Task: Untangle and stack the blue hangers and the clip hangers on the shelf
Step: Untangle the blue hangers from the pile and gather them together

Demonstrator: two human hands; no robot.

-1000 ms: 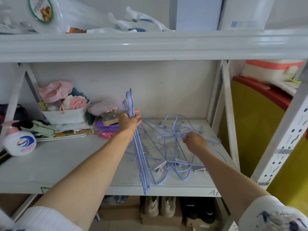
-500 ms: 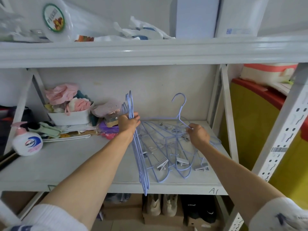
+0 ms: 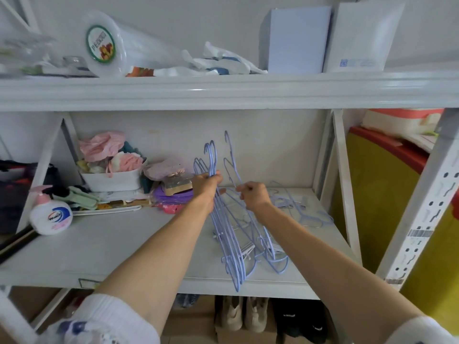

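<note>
Shelf, mid-sort: blue hangers being gathered into one upright bundle.

Left hand is clenched round the necks of the gathered bundle, long axis running from the hooks at the back wall to the shelf's front edge. Right hand, just beside it, pinches a freed hanger, held roughly parallel. Loose tangle lies right of the right hand, which is nearer; clips there possibly, too blurred.
</note>
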